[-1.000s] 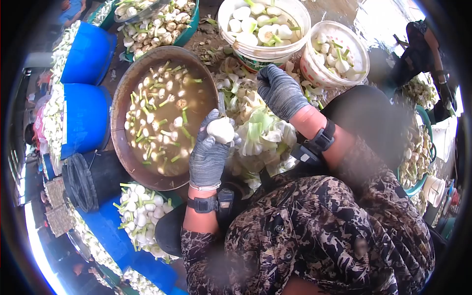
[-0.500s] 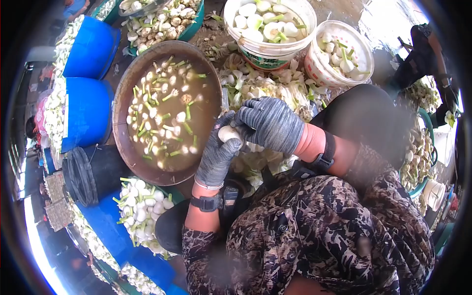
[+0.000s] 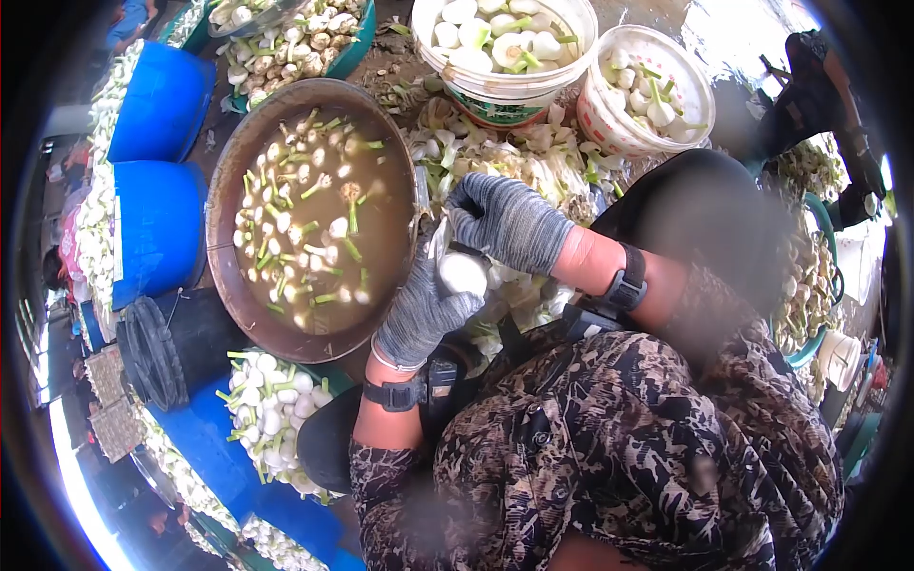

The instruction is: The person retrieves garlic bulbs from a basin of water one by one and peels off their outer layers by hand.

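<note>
In the middle of the head view, my left hand [image 3: 419,309], in a grey knit glove, is closed around a white garlic bulb [image 3: 463,274]. The bulb's smooth round side faces up beside my thumb. Just above it, my right hand [image 3: 519,226], gloved alike, has its fingers curled in. A pale strip of garlic skin [image 3: 439,240] stands between the bulb and my right fingertips, which appear to pinch it. Stripped leaves and skins [image 3: 547,167] lie heaped beneath and beyond my hands.
Left of my hands, a wide brown basin [image 3: 221,238] holds murky water with floating garlic. Ahead stand a large white bucket [image 3: 495,95] and a smaller one [image 3: 624,133], both with bulbs. Blue tubs [image 3: 157,228] and a black bucket [image 3: 157,347] line the left side.
My right hand has shifted slightly left and up from the bulb. More of the bulb's white surface shows, and a strip of skin now stretches off it. The view has moved slightly.
</note>
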`<action>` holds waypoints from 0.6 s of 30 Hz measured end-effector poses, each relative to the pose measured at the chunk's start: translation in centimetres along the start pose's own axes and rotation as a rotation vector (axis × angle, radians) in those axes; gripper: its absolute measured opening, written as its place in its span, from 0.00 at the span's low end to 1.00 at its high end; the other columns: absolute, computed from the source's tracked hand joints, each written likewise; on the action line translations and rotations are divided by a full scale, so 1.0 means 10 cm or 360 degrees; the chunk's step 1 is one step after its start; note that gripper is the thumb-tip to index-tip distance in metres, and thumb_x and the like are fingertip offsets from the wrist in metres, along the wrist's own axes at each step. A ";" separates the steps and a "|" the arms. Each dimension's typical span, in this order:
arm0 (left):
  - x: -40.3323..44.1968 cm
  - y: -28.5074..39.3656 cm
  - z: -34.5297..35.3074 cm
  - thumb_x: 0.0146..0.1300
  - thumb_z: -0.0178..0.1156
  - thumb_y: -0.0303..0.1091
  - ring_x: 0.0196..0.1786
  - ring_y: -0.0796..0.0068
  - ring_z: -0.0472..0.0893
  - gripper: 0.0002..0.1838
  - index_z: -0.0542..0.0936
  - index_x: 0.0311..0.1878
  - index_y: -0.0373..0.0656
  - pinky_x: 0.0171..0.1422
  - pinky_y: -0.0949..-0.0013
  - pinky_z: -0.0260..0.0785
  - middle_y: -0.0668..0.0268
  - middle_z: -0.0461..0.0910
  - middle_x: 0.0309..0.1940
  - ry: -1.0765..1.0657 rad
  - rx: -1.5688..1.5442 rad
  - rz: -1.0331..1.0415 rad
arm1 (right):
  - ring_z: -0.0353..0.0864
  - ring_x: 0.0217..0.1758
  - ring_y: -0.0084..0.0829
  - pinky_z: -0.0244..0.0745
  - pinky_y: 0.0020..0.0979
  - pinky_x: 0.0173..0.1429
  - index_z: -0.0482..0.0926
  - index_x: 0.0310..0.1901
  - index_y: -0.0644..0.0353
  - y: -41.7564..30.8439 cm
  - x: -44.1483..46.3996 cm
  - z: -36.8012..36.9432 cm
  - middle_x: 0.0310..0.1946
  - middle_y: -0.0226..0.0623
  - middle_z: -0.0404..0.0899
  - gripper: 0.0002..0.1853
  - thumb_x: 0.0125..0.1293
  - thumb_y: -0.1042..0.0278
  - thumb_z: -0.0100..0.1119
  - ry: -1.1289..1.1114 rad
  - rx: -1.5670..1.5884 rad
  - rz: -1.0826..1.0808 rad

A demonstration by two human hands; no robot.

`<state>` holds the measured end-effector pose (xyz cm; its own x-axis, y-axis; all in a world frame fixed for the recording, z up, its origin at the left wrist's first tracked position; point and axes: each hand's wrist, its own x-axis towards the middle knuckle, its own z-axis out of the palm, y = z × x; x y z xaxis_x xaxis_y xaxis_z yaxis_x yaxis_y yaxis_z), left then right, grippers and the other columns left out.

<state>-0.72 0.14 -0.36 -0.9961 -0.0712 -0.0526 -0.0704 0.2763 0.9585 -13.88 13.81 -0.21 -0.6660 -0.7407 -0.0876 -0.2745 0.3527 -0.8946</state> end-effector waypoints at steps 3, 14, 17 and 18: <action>0.01 0.00 -0.04 0.54 0.66 0.37 0.62 0.63 0.72 0.45 0.56 0.73 0.37 0.67 0.62 0.65 0.55 0.69 0.61 0.0014 0.0205 0.0193 | 0.82 0.37 0.52 0.77 0.41 0.44 0.79 0.39 0.65 0.09 0.03 0.04 0.31 0.53 0.81 0.13 0.62 0.62 0.60 0.0111 0.0136 0.0102; -0.09 -0.18 0.00 0.56 0.62 0.23 0.70 0.62 0.64 0.44 0.50 0.74 0.38 0.74 0.63 0.58 0.54 0.61 0.69 0.0255 0.0561 0.0138 | 0.81 0.36 0.44 0.76 0.39 0.43 0.78 0.42 0.59 -0.08 -0.13 -0.06 0.33 0.44 0.80 0.08 0.62 0.69 0.62 0.0237 0.0016 -0.0510; -0.07 -0.17 0.00 0.55 0.63 0.23 0.69 0.62 0.65 0.44 0.51 0.74 0.39 0.74 0.63 0.58 0.53 0.62 0.68 0.0307 0.0530 0.0131 | 0.80 0.36 0.49 0.75 0.43 0.41 0.79 0.41 0.57 -0.17 -0.16 -0.11 0.32 0.45 0.80 0.08 0.60 0.69 0.62 0.0263 -0.0259 -0.0437; -0.07 -0.18 0.00 0.55 0.63 0.22 0.69 0.62 0.65 0.45 0.50 0.74 0.38 0.74 0.63 0.58 0.53 0.62 0.67 0.0311 0.0491 0.0076 | 0.80 0.36 0.49 0.75 0.44 0.41 0.80 0.40 0.57 -0.20 -0.17 -0.12 0.31 0.45 0.80 0.09 0.59 0.67 0.61 0.0214 -0.0311 -0.0294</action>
<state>0.12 -0.31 -2.02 -0.9717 -0.2246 0.0735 -0.0663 0.5577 0.8274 -13.02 15.07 2.25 -0.6746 -0.7249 0.1392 -0.5190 0.3318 -0.7877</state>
